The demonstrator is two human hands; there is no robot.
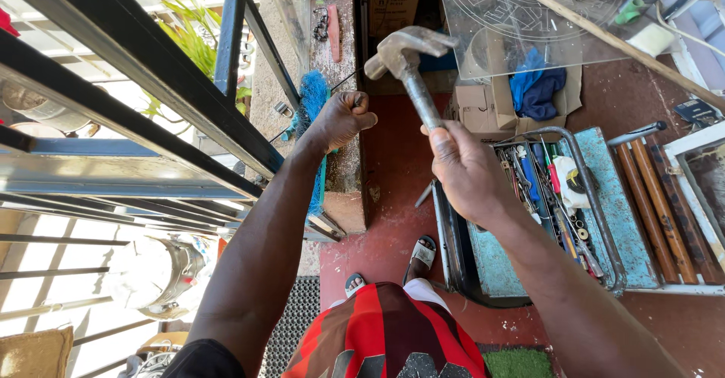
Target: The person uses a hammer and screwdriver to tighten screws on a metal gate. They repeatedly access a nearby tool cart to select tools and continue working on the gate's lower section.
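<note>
From the head camera I look straight down on both bare arms. My right hand (464,168) has its fingers wrapped fully around the handle of a worn grey steel claw hammer (408,64), gripping low on the shaft so the head stands raised above the hand, out in front of me over the red floor (393,197). My left hand (341,119) is curled into a tight fist just left of the hammer head, resting against the rough concrete ledge (343,53); something small seems pinched at the top of the fist, but I cannot tell what it is. A blue bristle brush (313,91) lies along the ledge beside that fist. Left of the ledge runs a black metal window frame (151,68) with green plant leaves (189,38) behind it. To the right of my hammer hand, on the floor, sits an open blue metal toolbox (619,219), its tray crowded with screwdrivers and pliers, too jumbled to sort out. Beyond it stands a cardboard box holding blue cloth (536,91), and brown wooden rods (653,212) lie just beside the toolbox. My sandalled feet (423,253) show below.
</note>
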